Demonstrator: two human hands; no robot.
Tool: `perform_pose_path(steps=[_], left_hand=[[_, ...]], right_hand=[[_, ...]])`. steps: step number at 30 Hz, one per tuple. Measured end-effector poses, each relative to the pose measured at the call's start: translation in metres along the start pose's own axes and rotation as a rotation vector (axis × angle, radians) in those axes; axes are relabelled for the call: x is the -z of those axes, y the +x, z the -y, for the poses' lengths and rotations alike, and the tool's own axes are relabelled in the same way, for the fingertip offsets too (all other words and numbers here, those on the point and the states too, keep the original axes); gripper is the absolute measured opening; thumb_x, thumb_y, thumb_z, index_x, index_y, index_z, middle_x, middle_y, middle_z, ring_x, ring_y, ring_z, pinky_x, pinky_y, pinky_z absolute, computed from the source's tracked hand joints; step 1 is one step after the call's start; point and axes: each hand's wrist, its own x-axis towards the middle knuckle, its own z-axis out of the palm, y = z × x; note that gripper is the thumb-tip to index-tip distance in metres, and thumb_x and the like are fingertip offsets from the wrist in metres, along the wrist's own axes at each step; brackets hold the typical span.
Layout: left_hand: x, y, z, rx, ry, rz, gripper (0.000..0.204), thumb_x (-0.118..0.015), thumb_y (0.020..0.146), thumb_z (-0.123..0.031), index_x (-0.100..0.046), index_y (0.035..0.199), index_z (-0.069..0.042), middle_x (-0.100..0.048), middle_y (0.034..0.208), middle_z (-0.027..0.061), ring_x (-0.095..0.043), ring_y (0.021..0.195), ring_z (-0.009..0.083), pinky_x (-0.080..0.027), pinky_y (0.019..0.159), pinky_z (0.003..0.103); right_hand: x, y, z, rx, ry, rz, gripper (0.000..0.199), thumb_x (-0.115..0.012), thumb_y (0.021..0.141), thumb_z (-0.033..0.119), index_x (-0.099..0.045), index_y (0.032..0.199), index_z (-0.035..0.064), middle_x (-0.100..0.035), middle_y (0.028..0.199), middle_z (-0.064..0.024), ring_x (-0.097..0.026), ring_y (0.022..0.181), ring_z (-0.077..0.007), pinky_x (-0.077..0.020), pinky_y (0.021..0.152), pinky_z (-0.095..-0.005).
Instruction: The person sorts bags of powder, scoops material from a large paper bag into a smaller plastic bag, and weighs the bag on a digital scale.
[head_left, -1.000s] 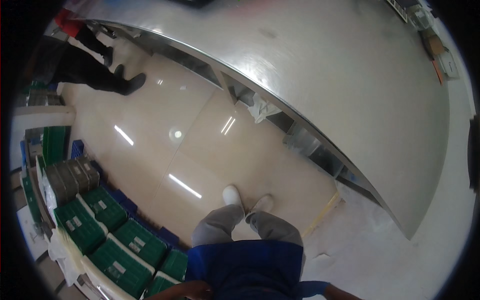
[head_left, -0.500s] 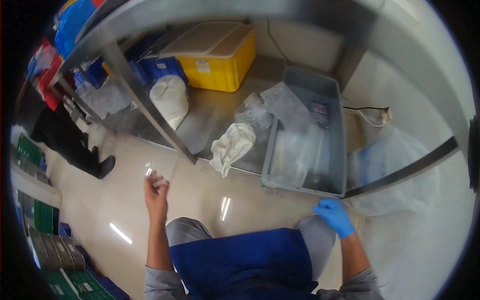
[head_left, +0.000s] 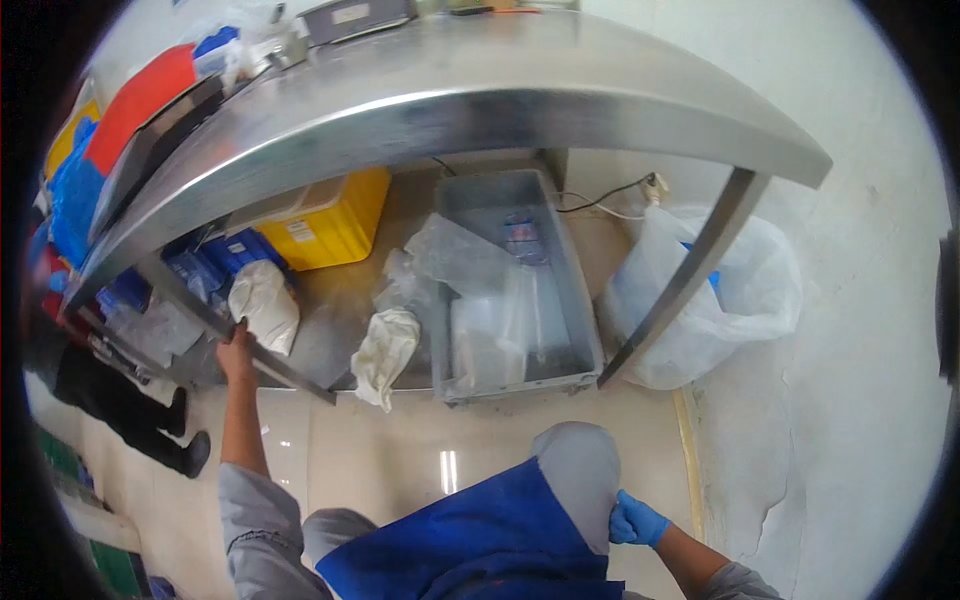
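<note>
I am crouched in front of a steel table (head_left: 480,110) with a low shelf under it. My bare left hand (head_left: 236,352) grips the front rail (head_left: 290,375) of that lower shelf, beside a white bag (head_left: 265,305). My right hand (head_left: 636,520), in a blue glove, rests curled against my grey-trousered knee (head_left: 575,470) above my blue apron (head_left: 480,540). On the shelf sit a grey plastic tub (head_left: 515,290) holding clear plastic bags, a crumpled white cloth (head_left: 385,350) hanging over the edge, and a yellow crate (head_left: 325,220).
A large clear plastic sack (head_left: 720,290) stands on the floor by the table's right leg (head_left: 690,280), against the white wall. Blue packets (head_left: 215,260) lie left of the yellow crate. Another person's dark legs and shoes (head_left: 130,410) stand at the left. Red and blue items sit on the tabletop's left end.
The view swung from the open floor down to the under-table shelf. My left hand, raised in the air half a second ago, now holds the shelf rail; my right hand came in to my knee.
</note>
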Motion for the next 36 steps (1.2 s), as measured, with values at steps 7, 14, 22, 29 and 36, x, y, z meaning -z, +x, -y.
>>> perform_pose_path(steps=[7,14,22,29,36], left_hand=[[0.029,0.042,0.063,-0.029,0.127,-0.186,0.028,-0.067,0.082,-0.027,-0.068,0.085,0.001,-0.065,0.075,0.0048,-0.058,0.066,0.0178,-0.046,0.064,0.033],[0.085,-0.044,0.042,-0.284,-0.046,0.22,0.016,-0.061,0.088,-0.011,-0.055,0.099,-0.002,-0.06,0.098,0.0049,-0.055,0.086,0.0123,-0.045,0.076,0.027],[0.267,-0.335,0.097,0.905,-0.205,1.116,0.064,-0.042,0.097,-0.055,-0.047,0.057,-0.005,-0.045,0.053,0.0073,-0.044,0.048,0.0171,-0.035,0.047,0.032],[0.197,-0.421,0.103,0.87,-0.592,1.115,0.077,-0.031,0.086,-0.08,-0.04,0.051,-0.011,-0.036,0.042,0.0034,-0.038,0.034,0.0143,-0.028,0.033,0.026],[0.225,-0.399,0.13,1.117,-0.465,1.041,0.08,-0.023,0.088,-0.078,-0.042,0.052,-0.009,-0.039,0.043,0.0065,-0.044,0.038,0.0192,-0.035,0.039,0.03]], right_hand=[[-0.002,0.05,-0.004,0.028,-0.16,0.024,0.068,-0.033,0.1,0.054,-0.039,0.046,0.0136,-0.037,0.042,-0.0031,-0.028,0.036,-0.0165,-0.0238,0.04,-0.0319],[-0.104,0.048,0.126,-0.438,-1.487,-0.327,0.059,-0.051,0.092,0.057,-0.064,0.062,0.0071,-0.059,0.058,-0.0059,-0.056,0.056,-0.0154,-0.0439,0.055,-0.0299],[-0.249,0.337,0.115,0.952,-2.441,-0.181,0.04,-0.064,0.076,0.042,-0.067,0.091,0.0048,-0.062,0.096,-0.0178,-0.063,0.09,-0.0357,-0.0511,0.075,-0.0467],[-0.202,0.485,0.058,-0.22,-2.887,0.097,0.047,-0.057,0.078,0.043,-0.071,0.104,0.0056,-0.068,0.106,-0.0193,-0.066,0.098,-0.0336,-0.0513,0.087,-0.0438],[-0.262,0.423,0.082,0.03,-2.478,0.245,0.036,-0.057,0.083,0.043,-0.07,0.09,0.0096,-0.067,0.092,-0.0152,-0.063,0.085,-0.0353,-0.049,0.076,-0.0456]])
